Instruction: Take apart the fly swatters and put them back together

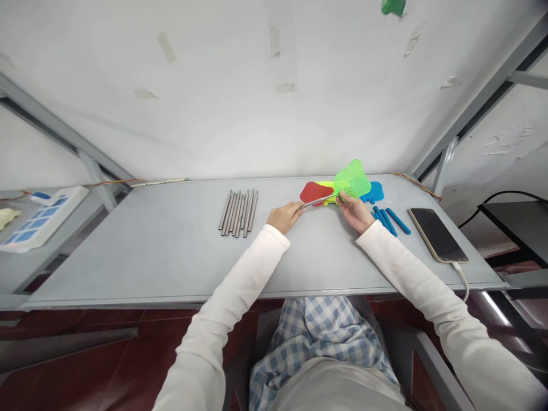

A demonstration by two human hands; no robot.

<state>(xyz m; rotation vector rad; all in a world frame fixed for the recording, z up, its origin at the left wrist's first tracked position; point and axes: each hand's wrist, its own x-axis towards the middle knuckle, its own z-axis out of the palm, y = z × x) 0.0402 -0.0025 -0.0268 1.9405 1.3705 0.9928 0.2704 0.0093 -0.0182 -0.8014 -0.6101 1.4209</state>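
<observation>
My left hand (284, 217) is closed around the near end of a thin metal rod (315, 202), which slants up to the right. In my right hand (356, 212), the fingers pinch the neck of a green fly swatter head (354, 174). The rod's far end meets that neck; how deep it sits is hidden by the fingers. Beneath lie a red swatter head (315, 192), a yellow swatter head (327, 185) and a blue swatter head (375, 192). Several blue handle tubes (398, 221) rest beside my right wrist. Left of my left hand, several metal rods (237, 214) lie side by side.
A phone (439, 234) with a white charging cable (462, 279) lies at the right of the grey table (149, 245). The white wall (214, 114) stands behind it. On a neighbouring surface at far left is a white and blue tray (43, 220). Metal frame posts flank both sides.
</observation>
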